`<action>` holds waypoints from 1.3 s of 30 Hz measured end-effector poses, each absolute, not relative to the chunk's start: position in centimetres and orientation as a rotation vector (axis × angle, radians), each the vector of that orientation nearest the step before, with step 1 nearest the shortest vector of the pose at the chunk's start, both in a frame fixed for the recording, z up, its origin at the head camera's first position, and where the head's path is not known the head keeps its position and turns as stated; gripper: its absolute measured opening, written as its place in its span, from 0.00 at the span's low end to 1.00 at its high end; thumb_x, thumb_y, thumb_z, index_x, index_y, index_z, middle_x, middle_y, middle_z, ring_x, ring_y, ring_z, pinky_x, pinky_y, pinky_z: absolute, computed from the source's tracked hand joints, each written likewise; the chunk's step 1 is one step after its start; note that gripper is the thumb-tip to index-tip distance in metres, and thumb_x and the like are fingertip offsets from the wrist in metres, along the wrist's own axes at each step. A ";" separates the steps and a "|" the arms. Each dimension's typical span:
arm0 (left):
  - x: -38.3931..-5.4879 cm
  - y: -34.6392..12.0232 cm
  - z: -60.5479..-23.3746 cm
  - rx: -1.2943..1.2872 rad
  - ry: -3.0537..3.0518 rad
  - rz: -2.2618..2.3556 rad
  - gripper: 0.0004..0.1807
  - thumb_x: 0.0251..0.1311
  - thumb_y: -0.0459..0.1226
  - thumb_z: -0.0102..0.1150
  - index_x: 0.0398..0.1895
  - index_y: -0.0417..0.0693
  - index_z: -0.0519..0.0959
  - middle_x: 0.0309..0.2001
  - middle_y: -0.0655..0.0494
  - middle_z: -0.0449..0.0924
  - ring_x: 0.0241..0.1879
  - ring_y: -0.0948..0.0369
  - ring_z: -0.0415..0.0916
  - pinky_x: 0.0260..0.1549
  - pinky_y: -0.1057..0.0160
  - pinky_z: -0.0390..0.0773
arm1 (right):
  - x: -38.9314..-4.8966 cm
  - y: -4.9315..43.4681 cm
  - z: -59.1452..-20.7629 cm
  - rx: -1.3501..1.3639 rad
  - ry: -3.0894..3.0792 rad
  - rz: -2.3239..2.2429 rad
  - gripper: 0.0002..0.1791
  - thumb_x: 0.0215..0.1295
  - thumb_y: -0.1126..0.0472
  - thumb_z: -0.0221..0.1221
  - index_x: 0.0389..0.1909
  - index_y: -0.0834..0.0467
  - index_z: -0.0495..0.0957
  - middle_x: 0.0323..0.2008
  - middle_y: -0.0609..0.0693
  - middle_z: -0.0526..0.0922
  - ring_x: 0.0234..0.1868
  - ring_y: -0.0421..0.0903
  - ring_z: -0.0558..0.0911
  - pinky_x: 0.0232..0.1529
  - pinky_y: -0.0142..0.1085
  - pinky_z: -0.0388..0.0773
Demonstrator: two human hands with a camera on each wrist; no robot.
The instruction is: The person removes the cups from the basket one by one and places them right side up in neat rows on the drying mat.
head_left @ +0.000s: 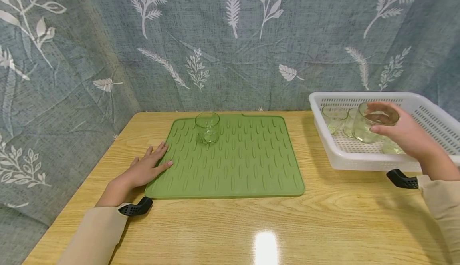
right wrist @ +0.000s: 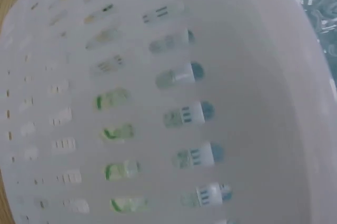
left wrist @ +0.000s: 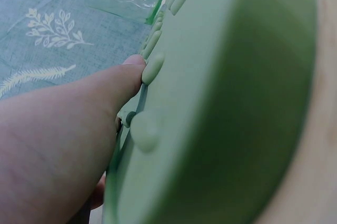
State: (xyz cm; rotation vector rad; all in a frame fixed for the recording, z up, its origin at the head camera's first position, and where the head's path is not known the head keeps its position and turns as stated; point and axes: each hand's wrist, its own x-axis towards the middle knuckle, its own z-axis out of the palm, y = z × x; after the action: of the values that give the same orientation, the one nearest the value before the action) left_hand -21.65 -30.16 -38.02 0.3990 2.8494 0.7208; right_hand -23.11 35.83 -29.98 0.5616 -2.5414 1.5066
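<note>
In the head view my right hand [head_left: 411,134] grips a clear greenish drinking glass [head_left: 367,127] by its rim, thumb on the near side. This glass is tilted over the right-hand white basket [head_left: 336,159]. Other glasses stand in the basket, among them one glass [head_left: 334,119] at its left end. My left hand [head_left: 145,167] rests with spread fingers on the left edge of a green ridged mat [head_left: 237,169]; its thumb [left wrist: 131,71] lies along the mat's edge in the left wrist view. One upright glass [head_left: 207,128] stands on the mat's back left part.
A wooden table [head_left: 223,225] carries the mat and the basket. Behind it hangs a blue-grey curtain [head_left: 230,69] with white leaf prints, close to the mat's back edge. The slotted basket wall [right wrist: 231,103] fills the right wrist view and hides the right hand there.
</note>
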 end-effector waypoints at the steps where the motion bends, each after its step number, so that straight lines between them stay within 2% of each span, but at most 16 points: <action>1: -21.6 -30.2 -38.0 0.398 2.850 0.722 0.45 0.78 0.56 0.48 0.82 0.35 0.46 0.81 0.33 0.36 0.77 0.30 0.27 0.61 0.20 0.29 | -23.1 35.7 -29.9 0.556 -2.531 1.514 0.32 0.74 0.75 0.56 0.66 0.37 0.68 0.56 0.31 0.72 0.55 0.23 0.74 0.47 0.18 0.72; 13: -21.7 -30.3 -38.1 0.409 2.845 0.724 0.46 0.78 0.56 0.47 0.82 0.35 0.46 0.81 0.34 0.36 0.77 0.30 0.27 0.61 0.19 0.29 | -22.5 33.5 -28.6 0.439 -2.524 1.476 0.25 0.78 0.67 0.54 0.63 0.35 0.65 0.54 0.31 0.71 0.54 0.25 0.72 0.46 0.19 0.69; 23: -21.6 -30.3 -38.0 0.412 2.845 0.723 0.46 0.78 0.56 0.48 0.82 0.35 0.46 0.81 0.33 0.36 0.76 0.30 0.27 0.61 0.19 0.29 | -22.0 31.3 -27.7 0.359 -2.506 1.490 0.25 0.78 0.62 0.57 0.68 0.39 0.64 0.56 0.26 0.75 0.57 0.27 0.72 0.49 0.21 0.71; 27: -21.6 -30.2 -38.0 0.410 2.844 0.722 0.46 0.78 0.56 0.48 0.82 0.35 0.46 0.81 0.33 0.36 0.76 0.30 0.27 0.61 0.19 0.29 | -22.0 30.3 -27.6 0.367 -2.454 1.554 0.24 0.77 0.63 0.58 0.66 0.40 0.65 0.55 0.27 0.76 0.56 0.28 0.73 0.49 0.21 0.71; 34: -21.7 -30.3 -38.0 0.404 2.847 0.713 0.46 0.78 0.57 0.48 0.82 0.35 0.45 0.81 0.34 0.36 0.77 0.30 0.27 0.61 0.19 0.29 | -22.3 28.3 -27.8 0.485 -2.228 1.853 0.23 0.73 0.70 0.60 0.61 0.46 0.69 0.53 0.36 0.80 0.56 0.30 0.76 0.49 0.20 0.74; 39: -21.7 -30.3 -38.0 0.401 2.849 0.710 0.46 0.78 0.57 0.47 0.82 0.35 0.45 0.81 0.34 0.36 0.77 0.30 0.27 0.61 0.19 0.29 | -22.3 26.6 -27.9 0.487 -2.269 1.799 0.23 0.73 0.69 0.61 0.61 0.45 0.68 0.53 0.35 0.80 0.56 0.31 0.76 0.50 0.21 0.73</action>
State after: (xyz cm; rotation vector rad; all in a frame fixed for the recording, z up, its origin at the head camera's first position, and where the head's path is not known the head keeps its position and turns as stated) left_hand -21.71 -30.29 -38.03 0.4006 2.8490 0.7101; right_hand -22.26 26.65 -27.86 0.4869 -2.2688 1.7989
